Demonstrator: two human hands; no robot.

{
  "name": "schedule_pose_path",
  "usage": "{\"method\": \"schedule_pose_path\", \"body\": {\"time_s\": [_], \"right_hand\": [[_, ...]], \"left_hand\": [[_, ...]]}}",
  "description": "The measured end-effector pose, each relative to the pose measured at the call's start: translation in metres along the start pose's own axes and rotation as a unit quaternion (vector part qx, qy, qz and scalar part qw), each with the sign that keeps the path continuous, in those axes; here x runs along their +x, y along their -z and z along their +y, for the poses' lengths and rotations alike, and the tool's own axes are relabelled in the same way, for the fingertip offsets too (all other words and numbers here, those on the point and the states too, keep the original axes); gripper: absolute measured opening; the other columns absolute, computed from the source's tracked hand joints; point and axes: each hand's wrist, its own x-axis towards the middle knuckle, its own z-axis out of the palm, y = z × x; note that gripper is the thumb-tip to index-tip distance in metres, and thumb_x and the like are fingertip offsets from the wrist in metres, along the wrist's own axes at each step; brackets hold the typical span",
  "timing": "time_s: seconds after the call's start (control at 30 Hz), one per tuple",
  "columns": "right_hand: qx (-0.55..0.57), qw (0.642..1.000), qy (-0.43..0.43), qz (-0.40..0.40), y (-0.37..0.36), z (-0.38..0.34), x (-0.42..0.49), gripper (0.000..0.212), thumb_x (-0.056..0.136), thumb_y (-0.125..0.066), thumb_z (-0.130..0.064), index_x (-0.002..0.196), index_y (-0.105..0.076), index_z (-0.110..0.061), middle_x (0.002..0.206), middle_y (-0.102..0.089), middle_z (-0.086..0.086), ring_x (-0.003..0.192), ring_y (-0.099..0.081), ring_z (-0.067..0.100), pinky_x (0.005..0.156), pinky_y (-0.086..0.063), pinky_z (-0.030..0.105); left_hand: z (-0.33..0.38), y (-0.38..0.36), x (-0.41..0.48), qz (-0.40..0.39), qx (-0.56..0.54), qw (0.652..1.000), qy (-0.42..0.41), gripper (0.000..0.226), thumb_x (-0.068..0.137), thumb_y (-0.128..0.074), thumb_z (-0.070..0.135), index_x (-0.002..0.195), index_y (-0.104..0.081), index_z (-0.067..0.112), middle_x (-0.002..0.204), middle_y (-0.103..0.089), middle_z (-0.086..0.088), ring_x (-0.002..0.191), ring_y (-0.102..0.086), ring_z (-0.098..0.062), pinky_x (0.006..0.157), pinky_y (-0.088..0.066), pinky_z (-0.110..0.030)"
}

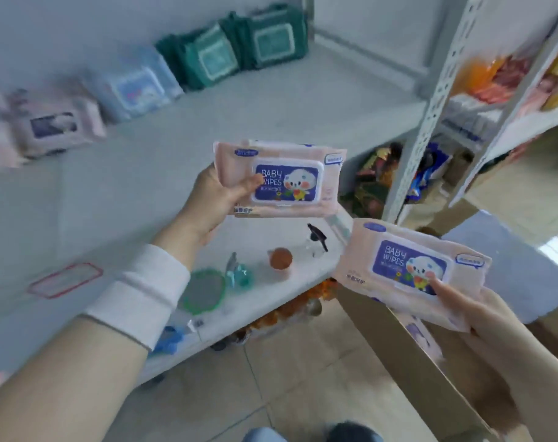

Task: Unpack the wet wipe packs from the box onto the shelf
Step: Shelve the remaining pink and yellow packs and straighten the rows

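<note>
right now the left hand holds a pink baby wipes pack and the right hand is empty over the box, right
Not quite. The head view shows the right hand gripping a second pink baby wipes pack over the cardboard box, not empty. The left hand does hold a pink baby wipes pack.

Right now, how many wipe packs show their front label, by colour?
Held pink packs: 2
Shelved pink pack: 1
Light blue pack: 1
Green packs: 2
Total: 6 clear; others are too blurred or hidden to count.
</note>
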Motion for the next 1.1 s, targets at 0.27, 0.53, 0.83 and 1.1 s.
{"method": "schedule_pose_path", "body": {"time_s": [0.27,0.53,0.83,1.1], "right_hand": [[-0.062,0.986,0.080,-0.129,-0.184,-0.042,-0.018,0.039,0.073,-0.065,-0.022,0.111,-0.062,-0.011,0.103,-0.074,0.010,0.094,-0.070,0.028,0.072,-0.059,0.031],[-0.164,0.972,0.119,-0.118,-0.389,-0.044,-0.008,0.023,0.072,-0.070,-0.033,0.087,-0.061,-0.018,0.085,-0.067,-0.001,0.081,-0.064,0.021,0.076,-0.053,0.037],[-0.112,0.964,0.140,-0.195,-0.539,-0.075,0.095,0.015,0.080,-0.071,-0.018,0.092,-0.063,-0.019,0.089,-0.069,-0.004,0.080,-0.066,0.013,0.072,-0.058,0.029],[-0.290,0.920,0.257,-0.062,-0.623,-0.092,0.176,0.046,0.079,-0.071,-0.034,0.115,-0.059,-0.009,0.094,-0.059,0.000,0.088,-0.056,0.021,0.068,-0.041,0.026]], "left_hand": [[-0.011,0.217,-0.083,0.222,-0.106,0.969,0.001,0.029,0.084,-0.062,0.007,0.113,-0.060,0.010,0.092,-0.071,-0.002,0.070,-0.069,-0.005,0.052,-0.049,-0.013],[-0.051,0.388,-0.121,0.328,-0.108,0.938,0.033,0.018,0.086,-0.062,0.008,0.099,-0.062,0.021,0.068,-0.073,0.015,0.062,-0.069,0.000,0.053,-0.056,-0.019],[-0.072,0.463,-0.038,0.371,-0.057,0.927,0.026,0.038,0.085,-0.065,0.010,0.122,-0.056,0.011,0.100,-0.068,0.001,0.088,-0.066,-0.012,0.070,-0.053,-0.027],[-0.084,0.505,0.056,0.409,0.028,0.911,0.043,0.043,0.085,-0.066,0.017,0.126,-0.054,0.010,0.120,-0.064,-0.007,0.104,-0.064,-0.021,0.080,-0.053,-0.028]]}}
